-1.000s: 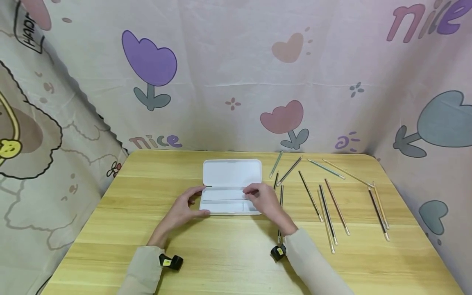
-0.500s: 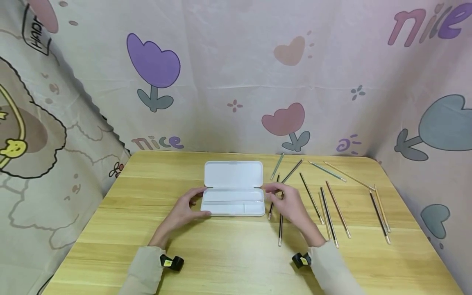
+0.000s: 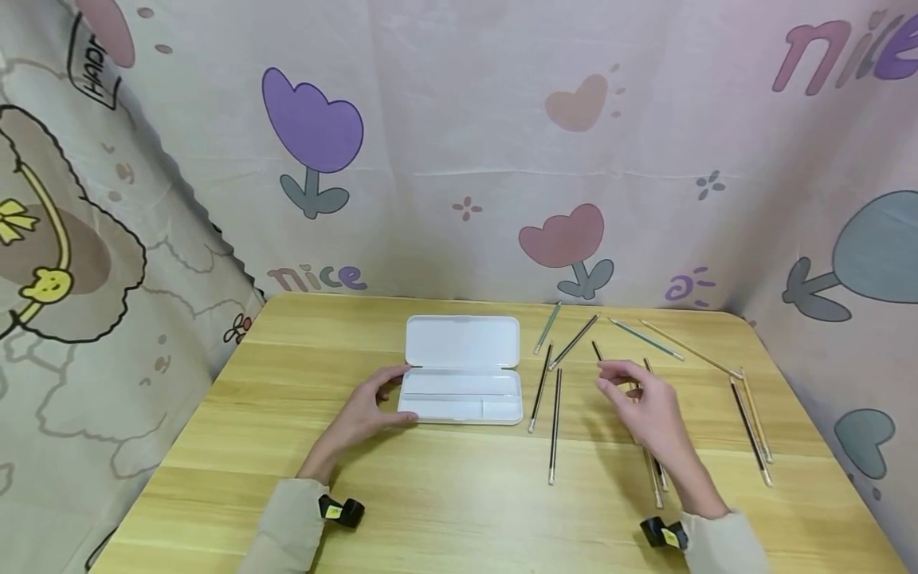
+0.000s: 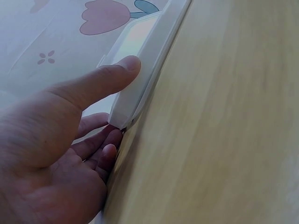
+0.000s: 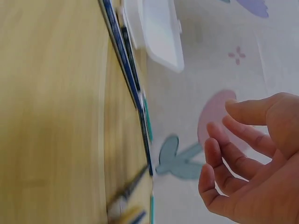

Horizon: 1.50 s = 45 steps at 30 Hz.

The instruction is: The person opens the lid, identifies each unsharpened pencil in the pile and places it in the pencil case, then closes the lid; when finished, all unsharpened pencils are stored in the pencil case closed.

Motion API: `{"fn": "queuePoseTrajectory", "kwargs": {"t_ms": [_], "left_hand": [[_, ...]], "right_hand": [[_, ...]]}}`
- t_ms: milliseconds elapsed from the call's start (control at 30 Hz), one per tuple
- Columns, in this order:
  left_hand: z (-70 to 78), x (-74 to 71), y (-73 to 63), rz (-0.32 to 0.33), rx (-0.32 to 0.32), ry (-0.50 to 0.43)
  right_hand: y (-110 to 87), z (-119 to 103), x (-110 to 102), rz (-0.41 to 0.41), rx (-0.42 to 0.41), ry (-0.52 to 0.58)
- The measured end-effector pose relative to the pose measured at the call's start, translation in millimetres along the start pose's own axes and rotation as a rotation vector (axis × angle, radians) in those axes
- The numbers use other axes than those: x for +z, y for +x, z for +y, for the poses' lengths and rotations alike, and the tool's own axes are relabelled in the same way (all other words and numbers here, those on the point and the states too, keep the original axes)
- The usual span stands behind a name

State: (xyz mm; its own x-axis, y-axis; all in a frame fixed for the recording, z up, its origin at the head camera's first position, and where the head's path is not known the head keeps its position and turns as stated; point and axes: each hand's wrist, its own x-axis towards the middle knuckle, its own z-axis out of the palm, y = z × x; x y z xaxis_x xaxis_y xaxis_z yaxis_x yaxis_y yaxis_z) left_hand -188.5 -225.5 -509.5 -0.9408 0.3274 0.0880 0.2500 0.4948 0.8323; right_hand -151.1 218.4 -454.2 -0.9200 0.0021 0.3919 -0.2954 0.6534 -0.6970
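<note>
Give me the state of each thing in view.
White case: open, resting on the table
Lid: swung back
Pencils: lying loose, some touching
Left hand: gripping the case's left end
Right hand: holding nothing, hovering above pencils
Wrist cameras: strapped on
Cloth: hanging behind the table

Case (image 3: pixel 459 384) on table (image 3: pixel 459 494), pencils (image 3: pixel 555 422) rightward

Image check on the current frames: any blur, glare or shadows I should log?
Head view: the right hand and its forearm cast a soft shadow on the table, which has a pale sheen toward the near edge; left wrist view: bright glare inside the white case, table grain smeared; right wrist view: a pencil near the bottom edge is clearly blurred.
</note>
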Motion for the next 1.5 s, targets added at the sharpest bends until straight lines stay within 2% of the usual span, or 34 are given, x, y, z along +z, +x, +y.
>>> {"fn": "queuePoseTrajectory", "kwargs": {"t_ms": [200,333,533,733,900,1067,1300,1500], "left_hand": [[-0.8,-0.2,-0.3,0.0,-0.004,-0.014],[-1.3,0.1,-0.2,-0.001,-0.008,-0.013],[-0.7,-0.1,1.0,-0.003,-0.01,-0.016],[1.5,-0.2,0.4,-0.002,-0.025,-0.01],[1.8,0.2,0.5,-0.005,-0.03,-0.012],[0.9,0.3,0.7,0.0,-0.024,-0.006],[0.3,0.2,0.4,0.006,-0.03,-0.005],[0.8,0.7,1.3,-0.002,-0.029,-0.008]], "right_hand": [[-1.4,24,-21,0.095,-0.024,-0.066],[-2.3,41,-32,0.104,0.036,-0.095],[-3.8,64,-44,0.055,0.109,-0.125],[-7.4,79,-49,-0.065,0.168,-0.171],[-10.2,85,-51,-0.163,0.224,-0.197],[-8.7,83,-53,-0.207,0.266,-0.195],[-6.9,82,-52,-0.198,0.268,-0.21],[-6.7,80,-54,-0.152,0.314,-0.176]]}}
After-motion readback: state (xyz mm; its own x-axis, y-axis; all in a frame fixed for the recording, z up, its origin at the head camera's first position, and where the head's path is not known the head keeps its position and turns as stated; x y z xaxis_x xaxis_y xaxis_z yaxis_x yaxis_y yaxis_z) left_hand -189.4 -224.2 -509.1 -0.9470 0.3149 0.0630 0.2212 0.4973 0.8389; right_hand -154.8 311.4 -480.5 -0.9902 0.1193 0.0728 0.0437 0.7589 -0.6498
